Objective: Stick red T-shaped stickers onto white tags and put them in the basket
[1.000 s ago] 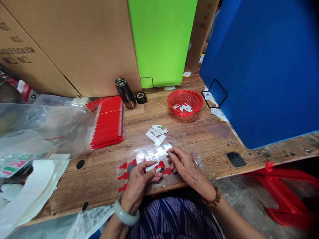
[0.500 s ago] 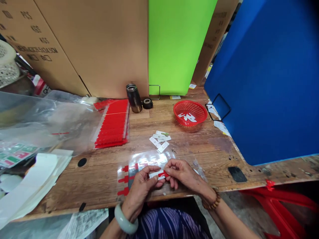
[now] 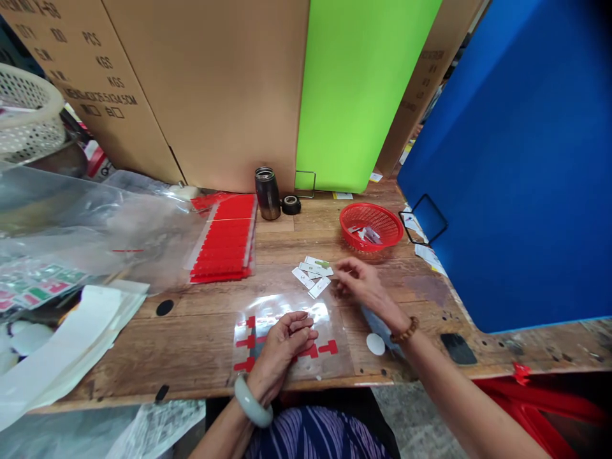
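My left hand (image 3: 285, 347) rests over a clear plastic sheet (image 3: 345, 363) with red T-shaped stickers (image 3: 328, 347). Its fingers are loosely curved and somewhat apart, and I see nothing in them. Just right of several small white cards (image 3: 319, 287), which lie in a loose pile beyond the sheet, is my right hand (image 3: 361, 284). Its fingers are bent, with gaps between them, and no object shows in its grasp. At the back right, a red mesh basket (image 3: 394, 231) contains several small white pieces (image 3: 367, 234).
Behind the sheet stand stacked red sticker sheets (image 3: 227, 236), a dark flask (image 3: 267, 194) and its lid (image 3: 291, 204). Clear plastic bags (image 3: 143, 236) and papers (image 3: 86, 338) cover the left side. Cardboard (image 3: 220, 89), green (image 3: 363, 83) and blue boards (image 3: 521, 159) rise behind and to the right.
The white card with a red sticker has left both hands. My right hand moved forward and right towards the loose cards; my left stayed over the sheet. The basket's pieces look differently arranged.
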Available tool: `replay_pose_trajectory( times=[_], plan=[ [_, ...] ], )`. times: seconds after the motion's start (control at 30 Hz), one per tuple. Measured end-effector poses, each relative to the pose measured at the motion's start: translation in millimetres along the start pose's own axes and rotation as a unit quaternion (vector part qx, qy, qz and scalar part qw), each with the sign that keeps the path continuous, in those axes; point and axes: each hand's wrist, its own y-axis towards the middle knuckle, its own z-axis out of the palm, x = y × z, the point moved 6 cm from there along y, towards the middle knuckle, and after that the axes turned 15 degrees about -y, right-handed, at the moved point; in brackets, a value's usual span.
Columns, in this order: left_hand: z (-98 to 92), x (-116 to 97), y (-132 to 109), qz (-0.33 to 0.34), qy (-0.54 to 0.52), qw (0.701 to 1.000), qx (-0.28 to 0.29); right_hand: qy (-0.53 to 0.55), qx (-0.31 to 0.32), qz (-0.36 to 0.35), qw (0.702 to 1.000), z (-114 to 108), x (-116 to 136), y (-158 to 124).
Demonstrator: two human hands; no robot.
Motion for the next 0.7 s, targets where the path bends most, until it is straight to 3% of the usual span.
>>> replay_pose_trajectory(
  times=[0.1, 0.2, 0.33, 0.53, 0.7],
  plan=[
    [-0.3, 2, 3, -0.002, 0.000, 1.000, -0.004, -0.205, 0.037, -0.136, 0.969, 22, 5, -1],
    [-0.6, 2, 4, -0.003, -0.001, 1.000, -0.004, -0.294, 0.065, -0.205, 0.931, 32, 4, 0],
    [-1.2, 2, 3, -0.002, 0.000, 1.000, -0.007, -0.331, 0.106, -0.209, 0.914, 33, 1, 7],
    [-2.2, 2, 3, 0.001, 0.004, 1.000, -0.009, -0.326, 0.137, -0.198, 0.914, 34, -2, 19],
    [-2.1, 1, 3, -0.002, 0.018, 1.000, -0.023, -0.306, 0.142, -0.205, 0.919, 33, 8, 7]
  ],
)
